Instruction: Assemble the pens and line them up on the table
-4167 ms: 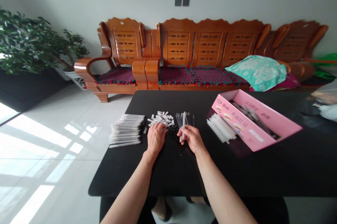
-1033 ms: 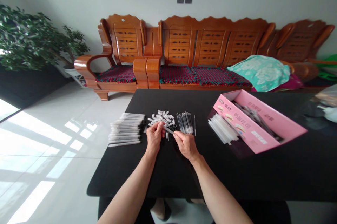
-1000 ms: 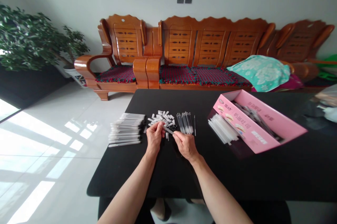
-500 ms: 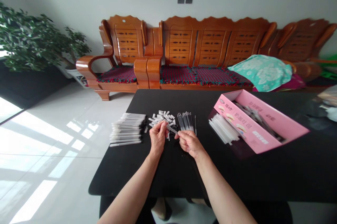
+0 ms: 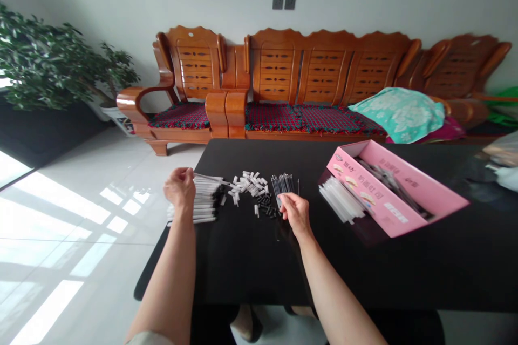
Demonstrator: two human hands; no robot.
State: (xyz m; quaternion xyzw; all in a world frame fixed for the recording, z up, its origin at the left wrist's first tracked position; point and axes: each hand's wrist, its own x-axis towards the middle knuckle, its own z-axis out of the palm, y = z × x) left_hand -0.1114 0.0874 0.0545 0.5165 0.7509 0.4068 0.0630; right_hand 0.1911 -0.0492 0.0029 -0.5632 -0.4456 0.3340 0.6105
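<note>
My left hand (image 5: 179, 187) is over the stack of assembled white pens (image 5: 202, 202) at the table's left edge, fingers pinched on one white pen (image 5: 206, 177) that lies across the top of the stack. My right hand (image 5: 294, 211) rests on the black table (image 5: 283, 258) with fingers curled, its tips at the near end of a bundle of thin refills (image 5: 282, 184). Between the hands lie a heap of white caps (image 5: 249, 183) and small black parts (image 5: 267, 205).
A pink cardboard box (image 5: 404, 194) with more pen parts stands at the right, a bunch of clear tubes (image 5: 339, 200) beside it. Wooden armchair and sofa (image 5: 307, 80) stand behind the table. A potted plant (image 5: 52, 69) is at far left.
Earlier both hands worked one pen together at the centre. Now my left hand has carried the pen left to the stack, and my right hand has moved to the refills.
</note>
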